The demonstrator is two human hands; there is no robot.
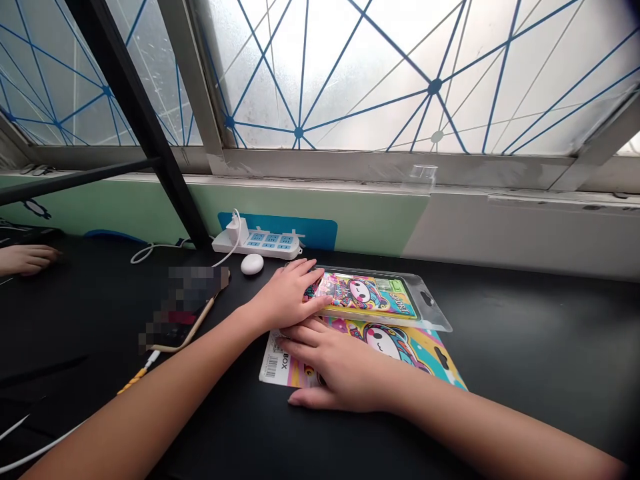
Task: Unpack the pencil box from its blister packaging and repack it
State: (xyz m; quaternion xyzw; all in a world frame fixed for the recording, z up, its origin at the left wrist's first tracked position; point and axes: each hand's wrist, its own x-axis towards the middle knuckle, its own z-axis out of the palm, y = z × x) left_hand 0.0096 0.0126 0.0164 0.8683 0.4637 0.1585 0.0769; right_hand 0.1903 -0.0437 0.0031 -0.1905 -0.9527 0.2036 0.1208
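A clear plastic blister pack [433, 310] holding a bright cartoon-printed piece [370, 295] lies on the black table. Partly under its near edge is a colourful printed backing card [425, 350] with a barcode and a hang hole. My left hand [290, 293] rests over the left end of the blister pack, fingers stretched out. Just nearer to me, my right hand [345, 367] lies flat across the left part of the card, fingers extended and thumb apart on the card's near side. Both hands hide the left portions of the pack and card.
Behind stand a white power strip [270, 245] with a plugged-in charger [237, 230] and a white rounded object [252, 265]. A blurred-out phone-like device [185, 313] with a cable lies left. Another person's hand [30, 259] is at the far left, near a black slanted post [145, 127].
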